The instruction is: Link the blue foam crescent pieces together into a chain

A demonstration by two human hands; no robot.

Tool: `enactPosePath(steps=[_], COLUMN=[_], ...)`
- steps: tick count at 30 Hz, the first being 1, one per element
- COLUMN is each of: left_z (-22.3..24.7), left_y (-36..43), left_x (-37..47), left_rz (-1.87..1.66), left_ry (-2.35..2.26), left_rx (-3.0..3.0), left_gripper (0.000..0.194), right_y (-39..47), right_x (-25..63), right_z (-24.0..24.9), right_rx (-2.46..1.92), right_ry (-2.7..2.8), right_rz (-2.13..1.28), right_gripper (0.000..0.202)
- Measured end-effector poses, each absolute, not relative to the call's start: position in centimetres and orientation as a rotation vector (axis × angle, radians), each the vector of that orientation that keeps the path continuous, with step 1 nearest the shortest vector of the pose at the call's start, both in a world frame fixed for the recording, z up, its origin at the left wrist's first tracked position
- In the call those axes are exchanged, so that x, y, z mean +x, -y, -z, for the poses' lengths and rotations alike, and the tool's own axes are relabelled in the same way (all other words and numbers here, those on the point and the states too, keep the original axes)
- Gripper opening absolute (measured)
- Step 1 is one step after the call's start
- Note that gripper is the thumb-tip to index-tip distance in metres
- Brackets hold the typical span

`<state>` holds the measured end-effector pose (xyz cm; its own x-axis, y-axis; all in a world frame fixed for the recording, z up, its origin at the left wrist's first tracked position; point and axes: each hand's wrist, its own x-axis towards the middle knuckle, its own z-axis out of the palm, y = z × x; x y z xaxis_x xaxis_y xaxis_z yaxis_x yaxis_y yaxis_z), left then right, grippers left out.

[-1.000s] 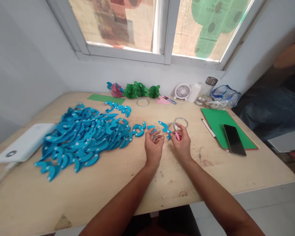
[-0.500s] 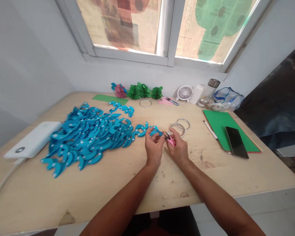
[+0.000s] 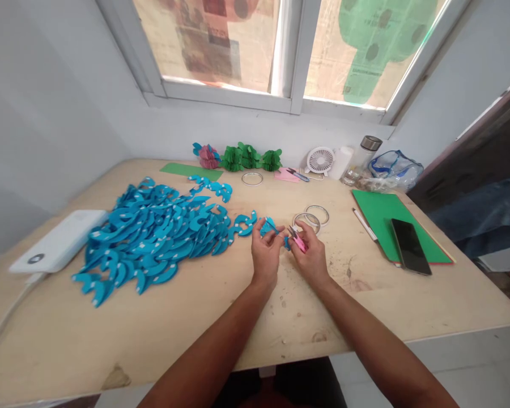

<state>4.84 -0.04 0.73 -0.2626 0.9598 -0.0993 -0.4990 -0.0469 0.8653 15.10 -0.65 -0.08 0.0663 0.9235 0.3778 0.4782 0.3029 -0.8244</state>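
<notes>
My left hand [image 3: 266, 254] is closed in a pinch on a curved blue paper piece [image 3: 268, 226] above the middle of the table. Part of that paper shows below the fingertips, between both hands. Pink-handled thread snips [image 3: 298, 243] are in my right hand [image 3: 309, 255], blades pointing up and left, close to the left fingertips. To the left spreads a large heap of blue paper crescents [image 3: 161, 226] with small white squares on them. One blue strip [image 3: 243, 223] lies between the heap and my left hand. Two tape rolls [image 3: 317, 215] lie just beyond my right hand.
A white power bank [image 3: 59, 241] with a cable lies at left. Green paper figures [image 3: 249, 157], another tape roll [image 3: 252, 179], a small fan [image 3: 320, 160] and a glass bottle [image 3: 363, 156] line the back. At right, a phone [image 3: 410, 246] rests on green sheets [image 3: 382, 218].
The snips' blades have turned upward and drawn slightly away from my left fingertips. More blue paper now shows between my hands. The heap has not moved.
</notes>
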Motion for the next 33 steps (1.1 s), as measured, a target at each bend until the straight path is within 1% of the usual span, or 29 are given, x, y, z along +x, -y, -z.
enactPosePath(steps=[5, 10, 15, 21, 33], left_z=[-0.8, -0.8, -0.7, -0.7, -0.5], left_y=[0.1, 0.0, -0.1, -0.2, -0.2], left_x=[4.8, 4.7, 4.7, 4.6, 4.4], left_rz=[-1.591, -1.591, -1.589, -1.565, -1.521], left_ry=[-0.972, -0.968, -0.977, -0.971, -0.942], left_rx=[0.639, 0.669, 0.7, 0.713, 0.731], left_gripper=[0.066, 0.065, 0.065, 0.065, 0.067], right_y=[0.4, -0.1, -0.1, 0.3, 0.1], right_x=[15.1, 15.3, 15.2, 15.0, 15.3], right_z=[0.1, 0.0, -0.6, -1.3, -1.4], right_rx=[-1.295, -1.185, -1.123, -1.151, -1.086], right_ry=[1.472, 1.328, 1.177, 1.099, 0.888], right_rz=[-0.654, -0.871, -1.067, -1.126, -1.333], right_gripper=[0.047, 0.05, 0.043, 0.039, 0.042])
